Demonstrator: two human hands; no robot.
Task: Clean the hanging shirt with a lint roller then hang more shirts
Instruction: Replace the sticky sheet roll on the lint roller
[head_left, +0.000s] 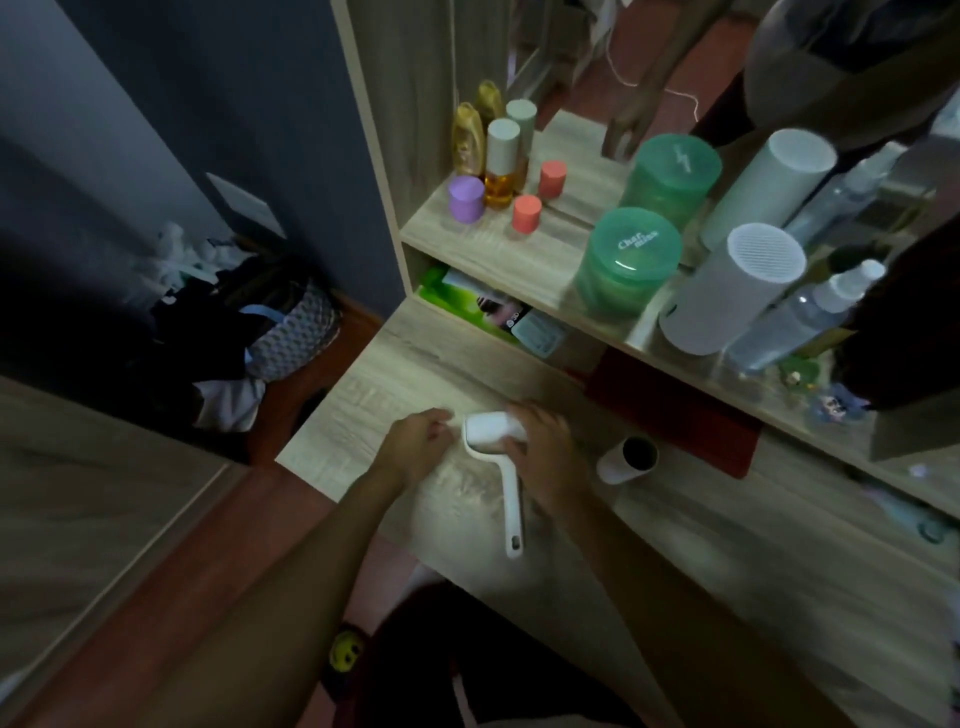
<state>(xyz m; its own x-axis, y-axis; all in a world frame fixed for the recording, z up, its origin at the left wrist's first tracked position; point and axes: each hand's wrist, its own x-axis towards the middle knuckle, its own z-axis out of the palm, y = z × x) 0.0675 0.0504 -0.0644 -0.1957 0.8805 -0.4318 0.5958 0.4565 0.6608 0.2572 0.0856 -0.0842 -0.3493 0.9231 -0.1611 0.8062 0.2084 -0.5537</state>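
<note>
A white lint roller lies on the wooden dressing table, its handle pointing toward me. My right hand grips the roller's head from the right. My left hand sits just left of the roller head, fingers curled near its edge; whether it touches the roller I cannot tell. A spare white roll lies on its side to the right of my right hand. No shirt is in view.
A shelf above the table carries small bottles, a green tub, a white cylinder and a spray bottle before a mirror. A red cloth lies under the shelf. A basket of clothes stands on the floor at left.
</note>
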